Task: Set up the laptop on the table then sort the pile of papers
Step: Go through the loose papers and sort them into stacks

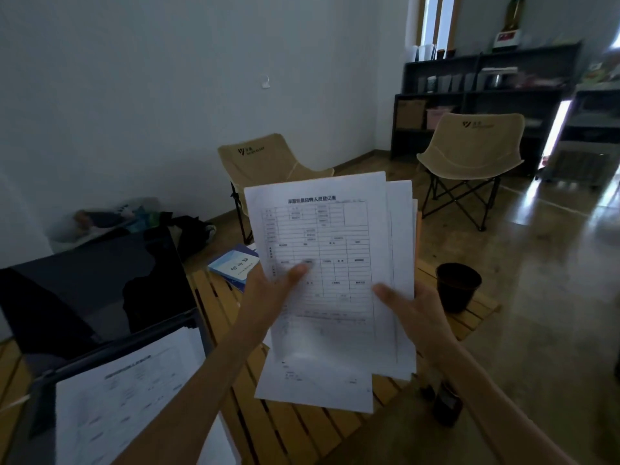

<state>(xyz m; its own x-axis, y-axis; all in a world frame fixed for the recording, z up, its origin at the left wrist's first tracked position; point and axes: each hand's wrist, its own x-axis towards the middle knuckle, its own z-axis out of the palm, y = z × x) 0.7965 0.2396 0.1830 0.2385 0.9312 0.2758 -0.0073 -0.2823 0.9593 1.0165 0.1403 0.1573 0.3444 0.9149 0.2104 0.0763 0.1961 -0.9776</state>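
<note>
1. The white sheets of paper (330, 263) at the frame's centre carry a black printed grid of table lines, with a dark heading at the top.
2. The open laptop's black screen (94, 283) at the left is plain dark.
3. The white printed sheets (124, 397) at the lower left show faint grey text.
4. The slatted wooden table (285, 434) is honey-yellow with dark gaps.
5. The blue-and-white booklet (235, 265) bears dark lettering.
6. The round cup (458, 286) at the right is black.
7. The two fabric folding chairs (473, 146) are beige with dark logos and black frames.
8. The shelving unit (486, 85) at the upper right is black.
</note>
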